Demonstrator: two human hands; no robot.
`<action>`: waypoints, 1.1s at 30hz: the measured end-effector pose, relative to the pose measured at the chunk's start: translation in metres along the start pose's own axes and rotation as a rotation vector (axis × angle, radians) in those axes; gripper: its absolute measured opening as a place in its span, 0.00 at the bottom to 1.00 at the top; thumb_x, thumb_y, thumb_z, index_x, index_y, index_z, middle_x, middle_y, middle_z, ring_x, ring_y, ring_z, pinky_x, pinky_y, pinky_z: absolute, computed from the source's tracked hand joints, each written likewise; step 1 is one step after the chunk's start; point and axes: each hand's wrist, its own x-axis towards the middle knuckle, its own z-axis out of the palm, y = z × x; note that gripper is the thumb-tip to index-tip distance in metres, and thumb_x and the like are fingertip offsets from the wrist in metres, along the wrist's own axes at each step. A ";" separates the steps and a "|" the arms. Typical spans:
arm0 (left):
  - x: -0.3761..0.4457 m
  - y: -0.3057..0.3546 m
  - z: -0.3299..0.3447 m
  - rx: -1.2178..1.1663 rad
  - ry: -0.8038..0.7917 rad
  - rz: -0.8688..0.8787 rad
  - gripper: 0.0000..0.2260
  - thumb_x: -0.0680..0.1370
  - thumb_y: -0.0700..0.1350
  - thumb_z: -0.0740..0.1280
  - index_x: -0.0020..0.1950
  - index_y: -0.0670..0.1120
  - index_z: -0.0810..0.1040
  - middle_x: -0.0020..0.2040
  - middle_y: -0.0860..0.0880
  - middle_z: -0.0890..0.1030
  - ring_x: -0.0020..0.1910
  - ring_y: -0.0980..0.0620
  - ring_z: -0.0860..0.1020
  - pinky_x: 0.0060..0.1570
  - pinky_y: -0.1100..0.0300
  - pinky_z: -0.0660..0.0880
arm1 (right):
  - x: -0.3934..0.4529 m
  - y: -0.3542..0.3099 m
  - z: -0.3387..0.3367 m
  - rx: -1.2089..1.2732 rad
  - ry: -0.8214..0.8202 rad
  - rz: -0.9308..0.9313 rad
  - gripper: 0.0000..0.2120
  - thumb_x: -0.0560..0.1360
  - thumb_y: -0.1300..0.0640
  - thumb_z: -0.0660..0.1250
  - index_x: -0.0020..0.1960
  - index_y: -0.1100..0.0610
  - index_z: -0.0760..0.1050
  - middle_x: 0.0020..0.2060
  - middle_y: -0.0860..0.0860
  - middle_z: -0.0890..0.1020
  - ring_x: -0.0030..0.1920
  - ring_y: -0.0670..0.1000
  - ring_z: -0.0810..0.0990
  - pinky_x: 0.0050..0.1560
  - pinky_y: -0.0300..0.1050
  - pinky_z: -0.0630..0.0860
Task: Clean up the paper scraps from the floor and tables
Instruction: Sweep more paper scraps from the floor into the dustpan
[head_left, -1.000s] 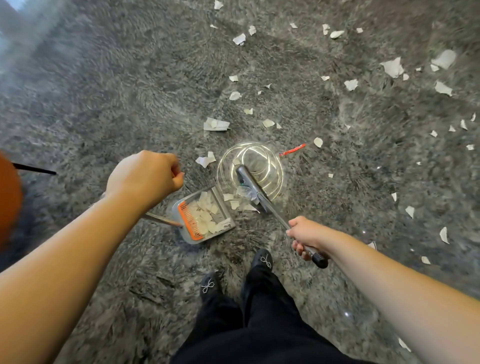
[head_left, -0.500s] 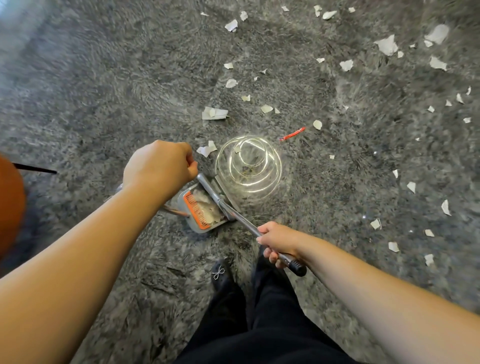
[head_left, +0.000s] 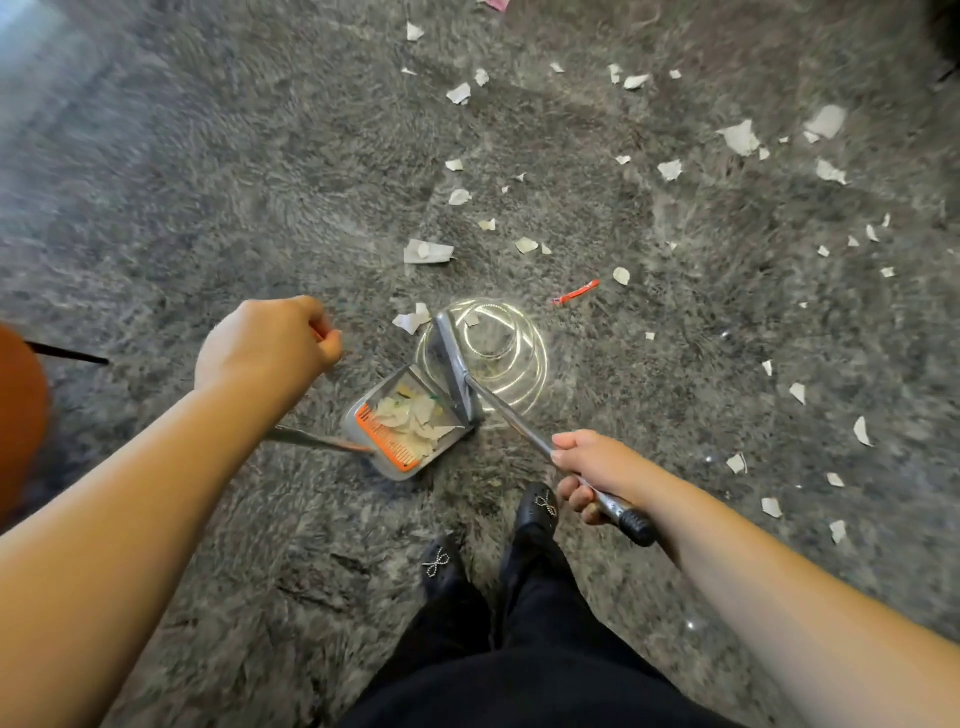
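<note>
Two hands share the job; the right hand is curled round the broom handle near its black end grip, and the left hand is closed in a fist round what I take to be the top of the dustpan's pole, though the grip itself is hidden behind the knuckles; the dustpan stands on the grey carpet just ahead of the shoes, its mouth opening up and to the right, its orange comb along the rear edge, and paper scraps already lie inside; the broom head lies across that mouth, touching its lip, long axis running from upper left to lower right, handle slanting back to the right hand; the nearest loose scrap sits just beyond the broom head's far end, ahead of both hands and nearer the left; the folded piece lies farther out, long axis roughly level; so the next stroke likely reaches outward and draws back toward the pan; many more scraps are scattered well to the right.
</note>
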 end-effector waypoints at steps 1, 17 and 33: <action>-0.001 -0.007 -0.002 -0.017 0.012 -0.018 0.06 0.74 0.55 0.67 0.42 0.53 0.78 0.41 0.45 0.82 0.42 0.42 0.78 0.37 0.56 0.71 | -0.001 -0.005 0.000 0.014 0.009 -0.008 0.20 0.82 0.58 0.56 0.73 0.48 0.59 0.30 0.53 0.67 0.17 0.44 0.63 0.20 0.32 0.63; 0.095 -0.062 -0.048 -0.023 0.065 -0.108 0.08 0.74 0.56 0.69 0.39 0.54 0.77 0.42 0.43 0.82 0.42 0.42 0.76 0.40 0.54 0.72 | 0.063 -0.135 -0.016 0.146 0.078 -0.038 0.18 0.83 0.59 0.54 0.70 0.48 0.61 0.30 0.53 0.66 0.16 0.44 0.63 0.19 0.32 0.62; 0.272 -0.048 -0.063 0.104 -0.033 -0.062 0.09 0.73 0.58 0.67 0.38 0.55 0.76 0.35 0.48 0.76 0.37 0.44 0.74 0.35 0.56 0.70 | 0.176 -0.326 -0.023 -0.016 0.095 0.118 0.20 0.83 0.58 0.52 0.74 0.57 0.60 0.28 0.51 0.65 0.14 0.43 0.63 0.19 0.29 0.61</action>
